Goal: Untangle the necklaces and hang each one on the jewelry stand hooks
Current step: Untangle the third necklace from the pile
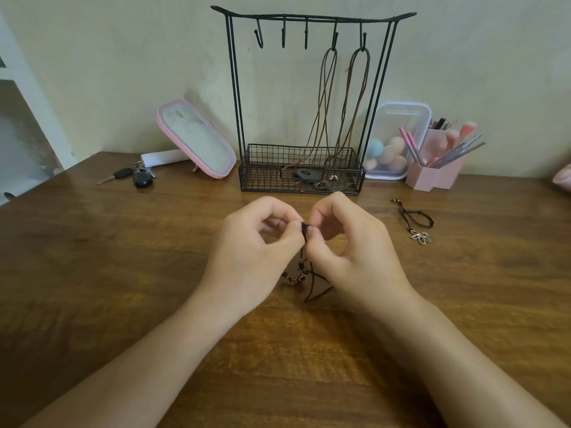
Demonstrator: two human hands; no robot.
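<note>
head | left grip (256, 254) and right grip (355, 254) both pinch black beaded cord necklace (304, 261) above brown wooden counter (123, 273) (tails trailing down) | two brown cord necklaces (328, 97) hang on black wire jewelry stand (234, 88) | black flower-pendant necklace (417, 223) lies right

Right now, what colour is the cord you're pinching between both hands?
Black, possibly dark brown: the cord pinched by left hand and right hand. Head view shows it.

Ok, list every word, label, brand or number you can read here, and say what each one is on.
No text here can be read.
Pink mirror: a small oval mark near its top edge, too small and blurred to read.
Car keys: no legible marking at this size.
</note>
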